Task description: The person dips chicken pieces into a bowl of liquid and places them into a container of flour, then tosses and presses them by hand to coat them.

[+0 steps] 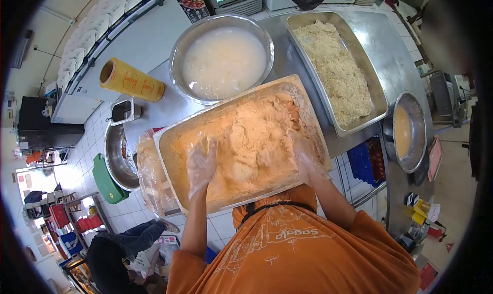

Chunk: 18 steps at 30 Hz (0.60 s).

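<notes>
A deep rectangular metal tray (303, 99) coated with powder sits in front of the person, its long axis running from lower left to upper right across the view. Inside it, a crumbly heap of pale-orange powder (251, 127) lies between the two hands and rises a little towards the far right corner, where some darker reddish-orange lumps (293, 111) show.

The left hand (202, 163), whitened by powder or a thin covering, is over the left part of the tray. Its fingers point away from the person, loosely spread, with no object visible in them, and the heap lies to their right, a little apart. The right hand (308, 163) is the nearer one: it reaches in by the right short wall, and its fingers meet the heap's right edge. They are blurred against the powder, so I cannot tell whether they are curled around anything.

Beyond the tray, on the steel tabletop (372, 37), stands a wide round steel bowl (176, 63) of cloudy whitish liquid (226, 60). To its right is a long steel pan (354, 55) of coarse beige crumbs (334, 68), also slanting, but across the tray's direction.
</notes>
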### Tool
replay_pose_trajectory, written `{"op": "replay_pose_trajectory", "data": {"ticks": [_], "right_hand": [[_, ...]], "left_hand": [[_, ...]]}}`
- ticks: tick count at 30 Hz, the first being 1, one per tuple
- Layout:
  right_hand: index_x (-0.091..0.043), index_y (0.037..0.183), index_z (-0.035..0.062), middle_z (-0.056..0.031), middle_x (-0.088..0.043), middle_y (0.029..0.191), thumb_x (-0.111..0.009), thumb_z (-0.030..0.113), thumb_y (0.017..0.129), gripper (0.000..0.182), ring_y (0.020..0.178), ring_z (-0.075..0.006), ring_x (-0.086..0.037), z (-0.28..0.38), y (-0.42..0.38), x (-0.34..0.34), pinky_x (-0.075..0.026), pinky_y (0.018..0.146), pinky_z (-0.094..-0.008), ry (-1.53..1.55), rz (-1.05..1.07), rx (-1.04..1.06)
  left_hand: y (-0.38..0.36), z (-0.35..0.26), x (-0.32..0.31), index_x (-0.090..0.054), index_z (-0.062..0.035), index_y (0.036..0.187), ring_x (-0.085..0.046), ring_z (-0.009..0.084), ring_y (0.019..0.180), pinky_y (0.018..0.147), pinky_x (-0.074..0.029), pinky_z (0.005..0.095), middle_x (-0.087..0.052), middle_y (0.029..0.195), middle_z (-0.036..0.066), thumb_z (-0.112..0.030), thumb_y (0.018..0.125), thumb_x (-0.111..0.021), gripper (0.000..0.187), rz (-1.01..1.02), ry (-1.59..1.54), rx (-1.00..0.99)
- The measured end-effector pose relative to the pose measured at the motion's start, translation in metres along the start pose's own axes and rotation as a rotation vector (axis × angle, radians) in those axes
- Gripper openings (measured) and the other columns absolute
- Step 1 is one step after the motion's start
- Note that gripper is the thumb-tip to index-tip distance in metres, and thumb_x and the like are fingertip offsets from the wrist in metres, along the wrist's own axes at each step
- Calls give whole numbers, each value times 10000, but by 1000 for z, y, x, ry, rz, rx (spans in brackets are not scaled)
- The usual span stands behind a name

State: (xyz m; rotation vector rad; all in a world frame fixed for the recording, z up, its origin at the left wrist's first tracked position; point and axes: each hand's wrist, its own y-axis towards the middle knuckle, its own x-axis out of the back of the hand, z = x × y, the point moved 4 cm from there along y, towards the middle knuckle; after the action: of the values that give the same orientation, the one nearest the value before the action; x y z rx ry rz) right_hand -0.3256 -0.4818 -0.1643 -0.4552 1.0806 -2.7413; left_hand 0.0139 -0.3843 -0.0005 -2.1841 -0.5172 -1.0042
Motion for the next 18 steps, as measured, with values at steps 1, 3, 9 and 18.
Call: {"op": "replay_pose_trajectory", "data": {"ticks": [1, 3, 9, 18], "right_hand": [[-729, 1176, 4, -143, -735, 1145, -475, 468, 1097, 535, 924, -236, -664, -3, 6, -7, -534, 856, -375, 43, 5, -22], [-729, 1188, 8, -133, -735, 1154, -486, 466, 1096, 528, 930, -224, -661, -8, 16, -28, -533, 859, -364, 144, 20, -66], [-730, 1221, 18, -102, -736, 1181, -518, 462, 1093, 509, 948, -191, -652, 8, 30, -109, -530, 867, -333, 460, 95, -74], [-635, 1420, 26, -115, -681, 1350, -598, 483, 1049, 589, 1080, -164, -630, 125, -61, -113, -507, 902, -245, -149, 425, -67]], "left_hand": [[18, 2, -14, -507, -161, 1557, -633, 417, 1223, 1084, -480, 446, -601, 1445, 245, -552, 1058, -515, 635, 101, 38, -27], [59, 9, -51, -480, -243, 1576, -634, 423, 1212, 1070, -490, 452, -579, 1471, 245, -547, 1031, -556, 629, 263, 113, -107], [114, 24, -104, -428, -289, 1608, -552, 438, 1331, 1123, -452, 481, -506, 1555, 235, -776, 736, -762, 1054, 453, 212, -846], [80, 86, -72, -404, -86, 1608, -486, 360, 1450, 1203, -391, 449, -509, 1568, 217, -671, 989, -514, 860, 385, -100, -247]]}}
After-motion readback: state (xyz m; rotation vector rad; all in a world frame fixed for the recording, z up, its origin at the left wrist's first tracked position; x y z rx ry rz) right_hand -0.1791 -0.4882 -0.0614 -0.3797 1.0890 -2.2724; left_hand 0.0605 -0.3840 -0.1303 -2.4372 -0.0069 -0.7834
